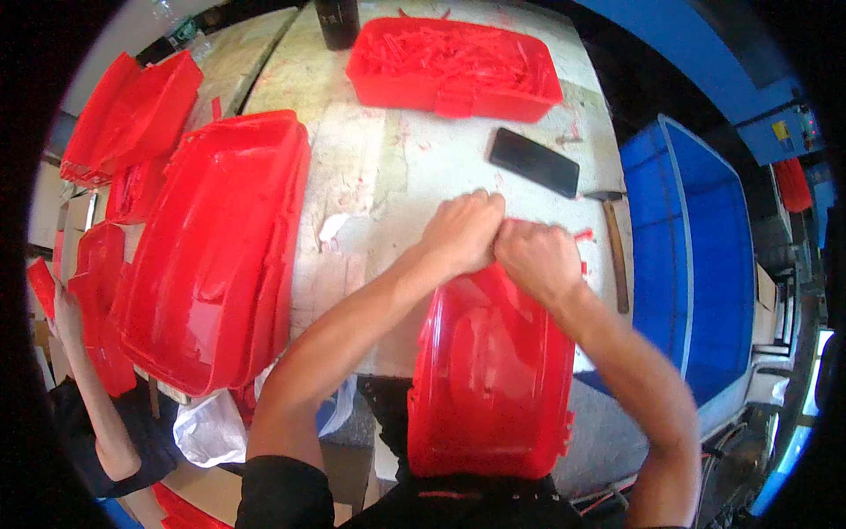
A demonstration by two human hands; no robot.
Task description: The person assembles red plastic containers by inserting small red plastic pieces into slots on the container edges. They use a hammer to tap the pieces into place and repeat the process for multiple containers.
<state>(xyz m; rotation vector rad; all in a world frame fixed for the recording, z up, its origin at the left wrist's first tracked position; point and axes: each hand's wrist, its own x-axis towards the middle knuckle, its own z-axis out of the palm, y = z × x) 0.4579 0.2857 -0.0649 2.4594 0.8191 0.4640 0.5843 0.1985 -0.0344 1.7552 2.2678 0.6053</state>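
Note:
A red plastic tray-like shell [493, 353] lies lengthwise before me, its near end against my body and its far end on the table. My left hand [465, 231] is closed at the far left corner of this shell. Right beside it, my right hand [539, 260] is closed over the far rim, knuckles up. The two fists almost touch, and the fingertips of both are hidden from view. Small red plastic scraps [583, 235] stick out just right of my right hand.
A stack of red shells [211, 256] stands at left; a red bin of scraps [454, 101] sits at the back. A black phone [534, 162], a hammer [617, 256] and a blue crate [687, 264] are at right. Another person's arm [88, 388] holds red plastic at far left.

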